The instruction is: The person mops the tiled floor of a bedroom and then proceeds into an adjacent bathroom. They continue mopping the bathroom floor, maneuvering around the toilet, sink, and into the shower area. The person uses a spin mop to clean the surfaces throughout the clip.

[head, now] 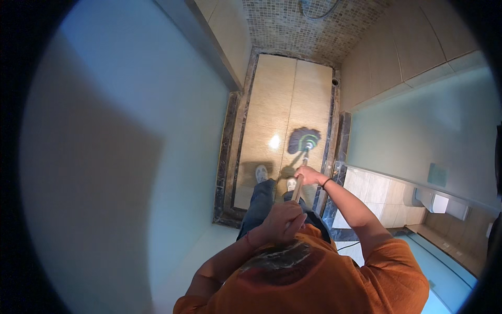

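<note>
A mop [299, 184] slants down from my chest to the floor, held in both hands. My left hand [284, 221] wraps around the upper end of its handle, close to my orange shirt. Lower on the shaft, my right hand [308, 175] grips the pole. The dark mop head [298, 140], with a green ring at its hub, lies spread on the ribbed beige floor [270, 106] ahead of my shoes. Its outline is slightly blurred. My palms and part of the handle are hidden by my fingers.
Frosted glass panels [184, 129] rise at left and right [396, 125]. Dark stone edging [224, 165] borders the floor. A small drain hole [335, 83] sits at the far right corner. A shower hose [321, 16] hangs on the mosaic wall [282, 31]. A white toilet [439, 202] stands beyond the glass.
</note>
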A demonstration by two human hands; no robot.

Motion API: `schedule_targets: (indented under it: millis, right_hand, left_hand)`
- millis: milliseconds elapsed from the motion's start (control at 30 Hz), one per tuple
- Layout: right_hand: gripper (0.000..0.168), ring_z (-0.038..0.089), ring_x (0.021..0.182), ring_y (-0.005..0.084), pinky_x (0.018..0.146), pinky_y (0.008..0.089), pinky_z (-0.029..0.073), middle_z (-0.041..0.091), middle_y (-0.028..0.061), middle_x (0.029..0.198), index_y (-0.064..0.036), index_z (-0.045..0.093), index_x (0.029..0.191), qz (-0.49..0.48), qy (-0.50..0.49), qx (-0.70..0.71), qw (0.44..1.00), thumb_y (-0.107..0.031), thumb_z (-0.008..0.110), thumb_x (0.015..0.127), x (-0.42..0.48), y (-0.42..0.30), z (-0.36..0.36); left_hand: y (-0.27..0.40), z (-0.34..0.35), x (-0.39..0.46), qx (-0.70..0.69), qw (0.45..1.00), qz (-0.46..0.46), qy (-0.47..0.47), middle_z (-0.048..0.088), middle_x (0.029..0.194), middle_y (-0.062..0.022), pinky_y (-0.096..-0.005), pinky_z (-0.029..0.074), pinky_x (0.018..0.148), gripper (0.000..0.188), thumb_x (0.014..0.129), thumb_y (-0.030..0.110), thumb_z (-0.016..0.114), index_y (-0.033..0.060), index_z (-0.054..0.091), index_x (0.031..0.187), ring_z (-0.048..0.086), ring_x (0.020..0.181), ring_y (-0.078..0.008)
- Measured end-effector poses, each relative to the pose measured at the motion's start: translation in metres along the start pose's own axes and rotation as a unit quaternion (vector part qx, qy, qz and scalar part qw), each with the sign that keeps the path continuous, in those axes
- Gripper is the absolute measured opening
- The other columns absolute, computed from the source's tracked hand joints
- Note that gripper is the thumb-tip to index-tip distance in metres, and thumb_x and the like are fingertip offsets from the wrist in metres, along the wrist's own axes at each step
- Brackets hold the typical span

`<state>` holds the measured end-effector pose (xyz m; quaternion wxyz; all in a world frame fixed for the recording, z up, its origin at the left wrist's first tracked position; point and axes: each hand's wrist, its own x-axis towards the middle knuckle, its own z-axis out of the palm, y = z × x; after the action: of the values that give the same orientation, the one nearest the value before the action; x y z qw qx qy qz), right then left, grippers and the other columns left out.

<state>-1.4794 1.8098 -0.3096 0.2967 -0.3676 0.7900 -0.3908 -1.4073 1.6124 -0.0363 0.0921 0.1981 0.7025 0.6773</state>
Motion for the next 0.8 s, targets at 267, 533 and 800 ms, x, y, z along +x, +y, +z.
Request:
schedule_targets:
  millis: [267, 533, 800]
  right_hand:
    - [0.014, 0.052, 0.062, 0.0319, 0.059, 0.037, 0.042, 0.05, 0.0126, 0.059, -0.006, 0.049, 0.061, 0.097, 0.217, 0.003, 0.971, -0.011, 0.062, 0.061, -0.018, 0.02, 0.043]
    - [0.016, 0.047, 0.061, 0.0268, 0.06, 0.038, 0.039, 0.046, 0.0106, 0.061, -0.003, 0.045, 0.062, -0.08, 0.314, 0.15, 0.934, 0.0, 0.06, 0.068, 0.092, -0.074, 0.095]
    - [0.025, 0.038, 0.056, 0.0296, 0.058, 0.0388, 0.036, 0.037, 0.0149, 0.059, -0.003, 0.039, 0.063, -0.229, 0.049, 0.26, 0.937, -0.012, 0.054, 0.079, 0.121, -0.063, 0.119]
  left_hand:
    - [-0.013, -0.002, 0.005, -0.029, 0.996, -0.084, -0.025, 0.052, 0.05, -0.0077, -0.0338, 0.041, 0.052, 0.032, 0.085, 0.008, 0.051, 0.0032, 0.048, 0.054, 0.05, 0.048, -0.0229]
    - [0.064, -0.044, -0.005, 0.145, 0.978, -0.096, -0.113, 0.044, 0.051, -0.0139, -0.0388, 0.036, 0.049, 0.03, 0.081, 0.01, 0.059, 0.0018, 0.046, 0.055, 0.046, 0.048, -0.0317]
    - [0.046, -0.001, -0.021, 0.207, 0.972, -0.089, 0.066, 0.047, 0.048, -0.0082, -0.0328, 0.039, 0.046, 0.028, 0.08, 0.004, 0.055, 0.0045, 0.048, 0.053, 0.047, 0.043, -0.0241]
